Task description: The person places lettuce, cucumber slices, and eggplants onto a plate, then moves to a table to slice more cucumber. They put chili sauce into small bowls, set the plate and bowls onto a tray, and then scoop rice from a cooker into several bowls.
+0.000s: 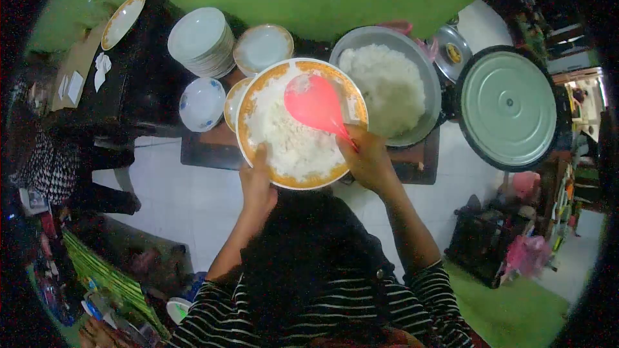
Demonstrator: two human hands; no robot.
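Observation:
My left hand grips the lower left rim of a white plate with an orange patterned border. White rice covers much of the plate. In my right hand is the handle of a pink rice scoop, its broad end over the rice on the plate. Behind the plate to the right, a large grey pot holds more white rice. A yellowish plate is partly hidden behind the held plate.
Stacked white plates, a gold-rimmed plate and a flowered bowl stand at the back left. A round lid and a metal dish are on the right. Part of a person shows at lower left.

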